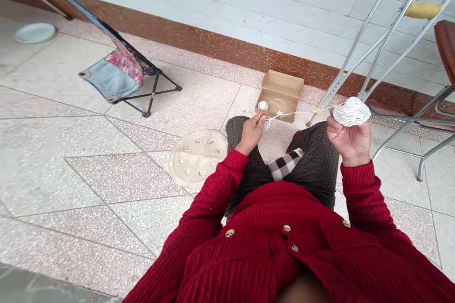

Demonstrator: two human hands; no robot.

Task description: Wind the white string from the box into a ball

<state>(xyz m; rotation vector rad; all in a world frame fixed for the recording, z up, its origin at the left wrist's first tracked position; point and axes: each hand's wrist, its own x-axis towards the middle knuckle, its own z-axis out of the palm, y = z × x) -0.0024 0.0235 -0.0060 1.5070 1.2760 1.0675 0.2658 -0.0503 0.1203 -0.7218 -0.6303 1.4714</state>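
My right hand (350, 139) is closed around a ball of white string (351, 112), raised over my right knee. From it a strand of string (302, 112) runs left, fairly straight, to my left hand (251, 133). The left fingers pinch the string, with a small loose tangle hanging just beside them. Beyond my knees an open cardboard box (280, 87) sits on the floor. A smaller ball of white string (263, 105) and some loose string lie inside it.
A round cream mat (194, 158) with holes lies left of my legs. A folding chair (117, 75) stands farther left, near a pale basin (35, 33). Metal crutches (380, 42) lean on the wall at right, next to a metal-legged chair (426, 137).
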